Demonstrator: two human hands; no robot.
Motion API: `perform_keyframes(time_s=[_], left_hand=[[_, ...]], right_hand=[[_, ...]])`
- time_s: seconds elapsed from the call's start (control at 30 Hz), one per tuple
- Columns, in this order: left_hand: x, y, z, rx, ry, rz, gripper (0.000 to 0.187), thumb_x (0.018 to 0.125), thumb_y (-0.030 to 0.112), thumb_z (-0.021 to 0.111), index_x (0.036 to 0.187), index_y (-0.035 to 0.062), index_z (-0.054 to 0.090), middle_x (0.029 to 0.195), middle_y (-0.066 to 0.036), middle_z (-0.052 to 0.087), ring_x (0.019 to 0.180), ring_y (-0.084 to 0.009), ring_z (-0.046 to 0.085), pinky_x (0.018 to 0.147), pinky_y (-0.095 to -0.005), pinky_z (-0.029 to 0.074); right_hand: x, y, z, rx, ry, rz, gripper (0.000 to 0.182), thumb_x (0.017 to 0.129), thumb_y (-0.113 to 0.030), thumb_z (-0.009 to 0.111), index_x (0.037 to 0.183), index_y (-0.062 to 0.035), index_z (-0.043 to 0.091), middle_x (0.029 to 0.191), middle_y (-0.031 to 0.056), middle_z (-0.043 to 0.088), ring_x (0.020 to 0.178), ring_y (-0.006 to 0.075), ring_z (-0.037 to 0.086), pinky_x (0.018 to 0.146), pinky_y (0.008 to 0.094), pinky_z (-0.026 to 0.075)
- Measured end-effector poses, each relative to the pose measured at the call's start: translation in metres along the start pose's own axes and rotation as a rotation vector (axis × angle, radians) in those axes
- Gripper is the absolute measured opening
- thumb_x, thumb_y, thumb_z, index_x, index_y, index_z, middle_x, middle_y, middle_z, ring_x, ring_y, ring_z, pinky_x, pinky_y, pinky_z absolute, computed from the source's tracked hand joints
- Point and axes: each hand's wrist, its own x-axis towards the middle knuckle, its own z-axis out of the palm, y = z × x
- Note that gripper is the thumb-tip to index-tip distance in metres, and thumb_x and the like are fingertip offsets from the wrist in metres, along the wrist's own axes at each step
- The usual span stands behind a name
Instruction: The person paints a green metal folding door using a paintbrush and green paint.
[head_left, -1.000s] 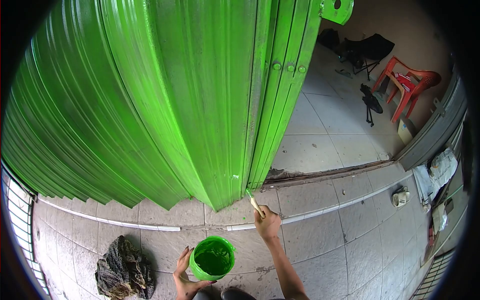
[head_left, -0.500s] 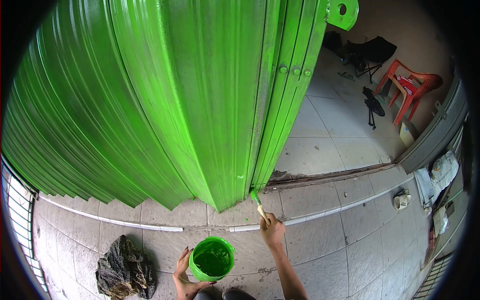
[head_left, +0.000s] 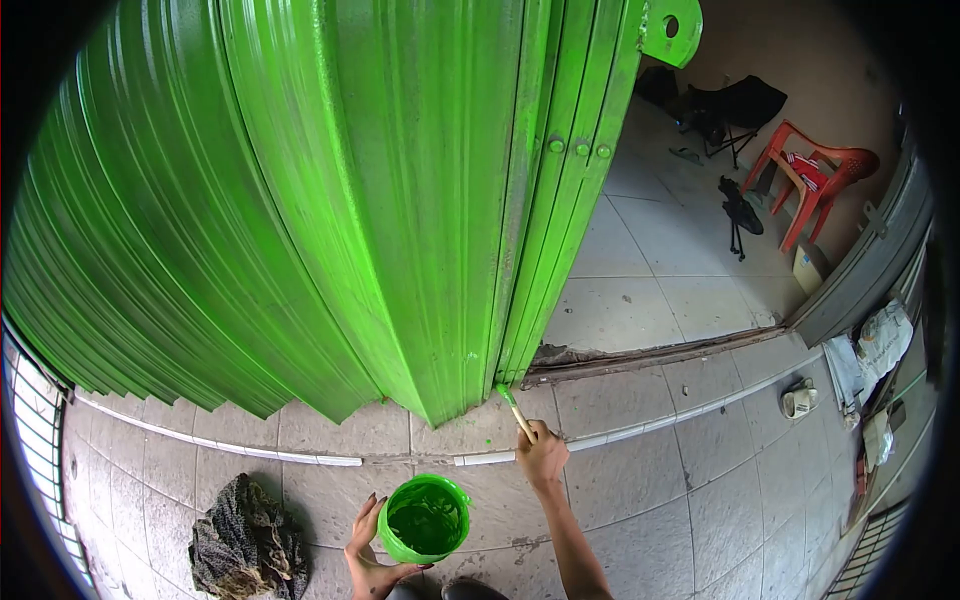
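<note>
My right hand (head_left: 543, 455) is closed around the handle of a paintbrush (head_left: 517, 415). Its green-coated bristles meet the bottom corner of a folding metal door (head_left: 420, 250), which is covered in green paint. My left hand (head_left: 370, 553) grips the side of a small round tub (head_left: 468, 500), its fingers along the left side and underneath. Green paint (head_left: 425, 525) lies inside the tub, with smears up the inner wall. A small green drip shows on the tiles just left of the brush.
A dark crumpled cloth (head_left: 248, 540) lies on the tiled floor at left. Through the doorway stand a red plastic chair (head_left: 815, 180) and a black folding chair (head_left: 740, 105). A shoe (head_left: 800, 399) and pale sacks (head_left: 880, 345) are at right. A raised white tile edge (head_left: 620, 433) crosses the floor.
The brush handle has tilted a little and its tip has shifted slightly left and down at the door's bottom corner. The tub stays in place; the whole view has shifted slightly.
</note>
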Motion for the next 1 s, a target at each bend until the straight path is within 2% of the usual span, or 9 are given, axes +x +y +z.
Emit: perform_keyframes(time_s=[0.1,0.2,0.3,0.4,0.5,0.6,0.7,0.83,1.0], left_hand=[[-0.001,-0.001,-0.004,0.005,0.007,0.0,0.087,0.051,0.033,0.092,0.12,-0.0071,0.057,0.128,-0.018,0.055,0.127,-0.0296,0.044,0.109,-0.0415,0.028],[-0.003,-0.001,-0.003,0.006,0.019,-0.028,0.086,0.051,0.033,0.092,0.12,-0.0068,0.058,0.128,-0.017,0.056,0.127,-0.0293,0.044,0.109,-0.0417,0.029],[-0.002,-0.001,-0.002,-0.002,0.013,-0.028,0.086,0.05,0.032,0.092,0.119,-0.0062,0.059,0.128,-0.017,0.056,0.127,-0.029,0.044,0.108,-0.0415,0.029],[0.0,-0.004,-0.002,-0.021,-0.002,-0.02,0.085,0.05,0.031,0.092,0.119,-0.0057,0.059,0.128,-0.016,0.056,0.127,-0.029,0.044,0.108,-0.0412,0.029],[0.001,0.002,0.001,-0.068,0.008,-0.032,0.084,0.05,0.031,0.092,0.119,-0.0056,0.059,0.128,-0.016,0.056,0.127,-0.029,0.044,0.108,-0.0411,0.029],[0.001,0.012,0.001,-0.076,0.009,-0.059,0.083,0.051,0.031,0.092,0.118,-0.0055,0.059,0.128,-0.016,0.056,0.127,-0.029,0.044,0.108,-0.0412,0.029],[0.001,0.008,-0.002,-0.071,0.015,-0.046,0.083,0.051,0.03,0.092,0.119,-0.0056,0.059,0.128,-0.016,0.056,0.128,-0.0289,0.044,0.108,-0.0411,0.03],[0.001,0.011,-0.002,-0.052,0.012,-0.064,0.085,0.051,0.03,0.092,0.12,-0.0061,0.058,0.128,-0.017,0.055,0.128,-0.0291,0.043,0.108,-0.0409,0.03],[0.0,-0.001,0.001,-0.057,-0.009,-0.035,0.087,0.051,0.032,0.092,0.121,-0.0061,0.058,0.13,-0.017,0.054,0.129,-0.0295,0.042,0.109,-0.0419,0.028]], right_hand=[[-0.016,-0.011,-0.015,0.056,0.077,0.091,0.011,0.082,-0.021,0.068,0.087,-0.012,0.063,0.062,0.0117,0.062,0.055,0.0321,0.062,0.048,0.04,0.047],[-0.023,-0.012,-0.032,0.055,0.039,0.025,0.011,0.082,-0.02,0.069,0.082,-0.0093,0.064,0.062,0.0125,0.062,0.056,0.0322,0.062,0.049,0.0399,0.046],[-0.022,0.003,-0.025,0.105,0.045,0.196,0.02,0.084,-0.022,0.069,0.077,-0.0044,0.064,0.063,0.0139,0.06,0.054,0.0311,0.06,0.049,0.037,0.043],[-0.021,0.025,-0.013,0.219,-0.037,0.179,0.021,0.082,-0.021,0.071,0.077,-0.002,0.063,0.064,0.0153,0.06,0.054,0.0308,0.059,0.051,0.0356,0.043],[-0.015,0.032,0.008,0.312,0.055,0.08,0.021,0.081,-0.019,0.072,0.077,-0.001,0.062,0.064,0.0155,0.06,0.052,0.0295,0.057,0.05,0.035,0.042],[0.008,0.004,-0.007,0.307,0.046,0.128,0.019,0.08,-0.017,0.073,0.079,0.0,0.063,0.063,0.0153,0.06,0.052,0.0278,0.057,0.051,0.0342,0.044],[-0.006,0.003,-0.014,0.329,0.093,0.165,0.017,0.078,-0.016,0.074,0.083,-0.0023,0.065,0.068,0.017,0.063,0.059,0.0326,0.062,0.055,0.036,0.047],[-0.013,0.03,-0.01,0.312,0.097,0.117,0.016,0.079,-0.012,0.073,0.08,0.001,0.064,0.06,0.0134,0.057,0.048,0.0195,0.049,0.05,0.0305,0.041],[0.008,0.007,-0.015,0.384,0.144,0.115,0.016,0.08,-0.011,0.073,0.08,0.0015,0.063,0.059,0.0132,0.057,0.049,0.0161,0.049,0.051,0.0295,0.042]])
